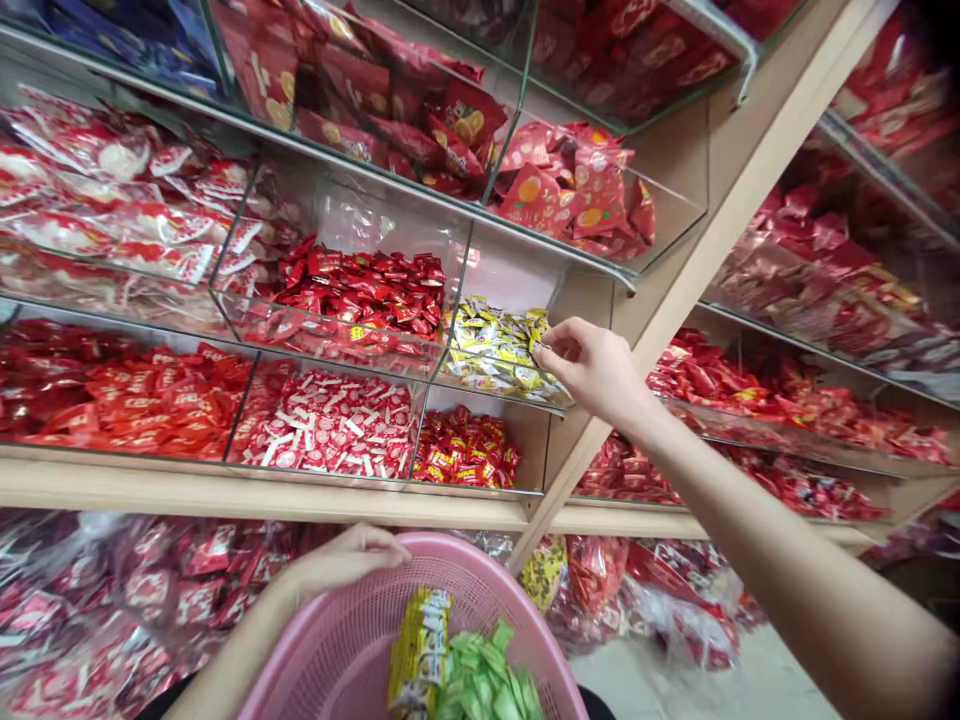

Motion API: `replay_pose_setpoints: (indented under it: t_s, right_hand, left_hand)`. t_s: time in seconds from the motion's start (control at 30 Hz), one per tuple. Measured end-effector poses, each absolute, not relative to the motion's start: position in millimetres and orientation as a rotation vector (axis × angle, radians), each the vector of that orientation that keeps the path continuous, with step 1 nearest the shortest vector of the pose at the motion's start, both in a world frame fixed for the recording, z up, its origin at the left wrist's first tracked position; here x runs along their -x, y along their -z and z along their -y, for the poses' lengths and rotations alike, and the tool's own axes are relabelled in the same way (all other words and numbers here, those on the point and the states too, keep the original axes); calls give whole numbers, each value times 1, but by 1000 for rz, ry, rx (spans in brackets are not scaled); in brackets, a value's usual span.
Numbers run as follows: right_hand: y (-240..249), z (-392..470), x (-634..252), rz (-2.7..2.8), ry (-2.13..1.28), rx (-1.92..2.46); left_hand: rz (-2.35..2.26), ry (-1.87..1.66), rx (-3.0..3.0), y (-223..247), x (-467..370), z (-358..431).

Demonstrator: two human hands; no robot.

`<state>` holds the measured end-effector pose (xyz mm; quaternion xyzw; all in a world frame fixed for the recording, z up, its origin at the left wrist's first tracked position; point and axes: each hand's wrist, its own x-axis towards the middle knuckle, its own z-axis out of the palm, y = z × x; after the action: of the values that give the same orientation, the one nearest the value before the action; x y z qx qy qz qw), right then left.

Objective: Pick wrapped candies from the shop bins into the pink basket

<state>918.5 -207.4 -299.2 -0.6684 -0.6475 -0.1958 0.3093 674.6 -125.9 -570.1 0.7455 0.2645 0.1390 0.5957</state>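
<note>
My right hand point(596, 365) reaches over the front of a clear bin of yellow-and-white wrapped candies point(499, 335). Its fingers are curled together at the candies' right side, and whatever they pinch is too small or hidden to make out. Low in the view, my left hand point(349, 560) grips the far left rim of a pink plastic basket point(517, 610). Inside the basket lie a yellow strip of wrapped packets point(420, 650) and a pile of green wrapped sweets point(487, 675).
Neighbouring clear bins hold red wrapped candies point(367, 295), red-and-white candies point(337, 420) and red-and-yellow candies point(469, 450). A slanting wooden shelf post point(675, 275) stands beside my right forearm. Bagged sweets point(596, 575) lie beneath the shelf.
</note>
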Motion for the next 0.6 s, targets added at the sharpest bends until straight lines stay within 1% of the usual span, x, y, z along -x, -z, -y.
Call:
replay_pose_setpoints:
  t_s: [0.13, 0.23, 0.43, 0.6]
  right_hand:
    - [277, 174, -928, 1716, 390, 2276]
    - [271, 161, -919, 1721, 344, 2479]
    - [262, 159, -900, 1805, 199, 2660]
    - [258, 159, -903, 1963, 174, 2691]
  left_hand:
    - [-592, -335, -1726, 574, -675, 125]
    - [-576, -347, -1727, 576, -674, 124]
    - [-573, -349, -1725, 574, -673, 124]
    - [-555, -342, -1733, 574, -673, 123]
